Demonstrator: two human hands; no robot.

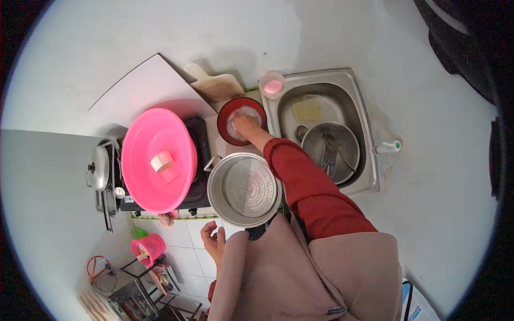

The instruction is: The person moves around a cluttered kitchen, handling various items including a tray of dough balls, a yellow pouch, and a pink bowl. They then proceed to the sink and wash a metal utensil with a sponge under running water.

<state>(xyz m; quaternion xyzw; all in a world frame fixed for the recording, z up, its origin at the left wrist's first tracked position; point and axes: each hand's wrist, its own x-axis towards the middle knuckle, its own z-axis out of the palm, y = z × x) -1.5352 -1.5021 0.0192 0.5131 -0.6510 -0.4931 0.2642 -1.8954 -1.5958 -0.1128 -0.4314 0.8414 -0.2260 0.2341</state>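
My right hand (245, 125) reaches down into a dark red bowl (221, 128) with white suds; the suds hide the fingertips, and whether they hold anything does not show. Near the counter's front edge, my left hand (215, 240) hangs with fingers loosely curled and apart, holding nothing. Between the hands stands a metal steamer pot (213, 196) with a perforated insert (257, 188). To the left, a large pink plastic basin (136, 160) rests over a black stove and holds a white roll (162, 161).
Right of the bowl is a steel sink (363, 120) holding a yellow-green container (307, 109) and a metal pot (350, 138) with utensils. A pink item sits in a cup (273, 85) at its corner. A cutting board (217, 86) leans on the wall; a faucet (387, 147) is at right.
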